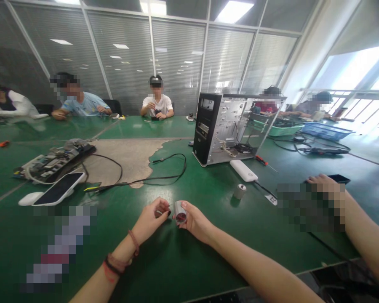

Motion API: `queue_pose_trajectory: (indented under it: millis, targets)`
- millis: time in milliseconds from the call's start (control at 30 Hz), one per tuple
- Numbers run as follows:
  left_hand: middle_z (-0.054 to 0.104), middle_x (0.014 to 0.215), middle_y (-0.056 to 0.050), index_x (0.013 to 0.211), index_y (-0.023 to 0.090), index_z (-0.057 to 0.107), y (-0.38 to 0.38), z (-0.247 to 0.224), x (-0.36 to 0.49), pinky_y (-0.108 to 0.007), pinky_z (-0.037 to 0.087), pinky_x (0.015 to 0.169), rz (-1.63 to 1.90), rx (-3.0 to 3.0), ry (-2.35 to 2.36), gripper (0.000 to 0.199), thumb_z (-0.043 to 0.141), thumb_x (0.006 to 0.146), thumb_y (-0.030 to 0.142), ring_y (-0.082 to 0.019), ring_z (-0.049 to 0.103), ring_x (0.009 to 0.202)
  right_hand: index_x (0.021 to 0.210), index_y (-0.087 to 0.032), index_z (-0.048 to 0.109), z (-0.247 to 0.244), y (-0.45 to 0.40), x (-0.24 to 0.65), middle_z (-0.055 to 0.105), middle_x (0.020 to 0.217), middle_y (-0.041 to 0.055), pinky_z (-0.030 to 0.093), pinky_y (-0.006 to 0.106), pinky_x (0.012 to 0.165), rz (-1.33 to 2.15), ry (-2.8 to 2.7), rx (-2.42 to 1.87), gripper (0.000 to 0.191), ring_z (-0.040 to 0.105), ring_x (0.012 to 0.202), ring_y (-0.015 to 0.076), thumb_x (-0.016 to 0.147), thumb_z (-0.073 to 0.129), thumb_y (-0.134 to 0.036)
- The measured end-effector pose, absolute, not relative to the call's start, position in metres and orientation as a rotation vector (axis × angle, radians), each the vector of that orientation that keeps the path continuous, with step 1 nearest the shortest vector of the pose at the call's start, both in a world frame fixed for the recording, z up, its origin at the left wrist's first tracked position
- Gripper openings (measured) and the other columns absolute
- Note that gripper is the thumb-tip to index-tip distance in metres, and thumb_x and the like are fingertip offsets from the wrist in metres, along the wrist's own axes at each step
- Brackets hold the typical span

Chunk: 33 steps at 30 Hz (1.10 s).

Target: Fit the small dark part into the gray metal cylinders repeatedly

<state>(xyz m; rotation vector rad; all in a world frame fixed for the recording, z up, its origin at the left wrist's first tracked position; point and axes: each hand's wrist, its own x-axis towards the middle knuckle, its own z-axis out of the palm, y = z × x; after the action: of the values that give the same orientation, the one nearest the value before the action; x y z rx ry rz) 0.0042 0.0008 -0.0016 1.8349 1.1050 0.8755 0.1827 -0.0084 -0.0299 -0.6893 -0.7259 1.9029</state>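
My right hand [194, 221] is wrapped round a short grey metal cylinder [179, 209]. The cylinder's open end is tilted towards me and shows a dark, reddish inside. Just to its left, my left hand [156, 214] has its fingers curled and thumb and fingertip pinched together. Something small and dark shows at those fingertips, too small to name. Both hands are above the green table [158, 261], close together. A second small metal cylinder [240, 191], with a stub on top, stands on the table beyond my right hand.
An opened computer case [227, 126] stands ahead, near a white power bank [244, 170] and a screwdriver [262, 160]. Left are a circuit assembly [57, 160], cables [145, 181] and a phone [60, 189]. Another person's hand [326, 185] rests at right. Several people sit across the table.
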Motion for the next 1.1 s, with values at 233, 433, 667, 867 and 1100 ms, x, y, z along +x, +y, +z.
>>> queue_pose_trajectory:
  millis: [233,433,667,867,1100]
  targets:
    - [0.061,0.074,-0.001,0.091,0.016,0.055,-0.005,0.004,0.007,-0.025,0.047,0.063,0.746,2.004,1.129,0.013,0.051,0.081,0.023,-0.014,0.058,0.067,0.077,-0.015,0.054,-0.031,-0.006,0.188,0.064,0.061,0.0005,0.041,0.020,0.050,2.037,-0.503,-0.730,0.036,0.051,0.044,0.0067,0.076,0.063,-0.050]
    - [0.060,0.074,0.000,0.081,0.017,0.057,-0.007,0.011,0.010,-0.023,0.044,0.062,0.694,2.132,1.144,0.009,0.049,0.080,0.019,-0.013,0.055,0.065,0.074,-0.016,0.052,-0.030,-0.008,0.192,0.061,0.058,-0.0007,0.040,0.021,0.050,2.068,-0.470,-0.756,0.038,0.049,0.043,0.0070,0.077,0.061,-0.053]
    - [0.059,0.075,-0.001,0.080,0.017,0.057,-0.008,0.010,0.011,-0.024,0.043,0.064,0.700,2.192,1.147,0.011,0.046,0.081,0.017,-0.014,0.054,0.067,0.071,-0.016,0.052,-0.031,-0.008,0.191,0.059,0.054,-0.0014,0.039,0.020,0.049,2.099,-0.451,-0.755,0.041,0.048,0.042,0.0062,0.077,0.060,-0.055]
    - [0.059,0.076,-0.001,0.083,0.018,0.057,-0.008,0.012,0.012,-0.024,0.043,0.064,0.687,2.189,1.143,0.014,0.044,0.084,0.019,-0.014,0.054,0.068,0.070,-0.015,0.053,-0.028,-0.008,0.192,0.059,0.054,-0.0013,0.041,0.019,0.050,2.092,-0.382,-0.728,0.040,0.048,0.041,0.0057,0.078,0.059,-0.054]
    - [0.059,0.079,-0.001,0.085,0.018,0.057,-0.008,0.010,0.010,-0.024,0.043,0.067,0.690,2.239,1.136,0.016,0.042,0.083,0.014,-0.014,0.054,0.070,0.073,-0.015,0.056,-0.026,-0.008,0.196,0.063,0.059,0.0006,0.042,0.018,0.048,2.079,-0.327,-0.674,0.035,0.051,0.043,0.0060,0.080,0.060,-0.049]
